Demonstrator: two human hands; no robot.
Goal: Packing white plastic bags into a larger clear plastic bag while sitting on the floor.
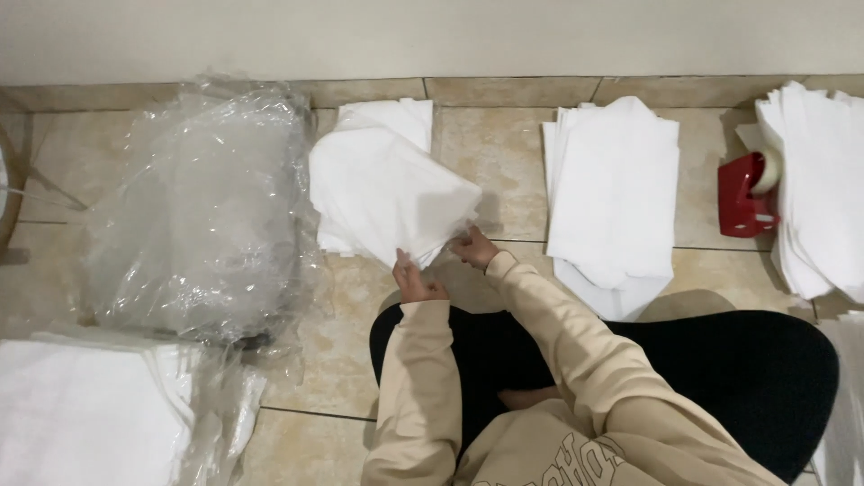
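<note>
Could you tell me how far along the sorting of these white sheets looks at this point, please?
Done, it seems: a neat white stack lies on the tiled floor, with another stack at the right edge beside a red tape dispenser. In hand: the left hand and right hand grip the near edge of a folded white bundle. Probably left: sheets at lower left in clear plastic wrap.
</note>
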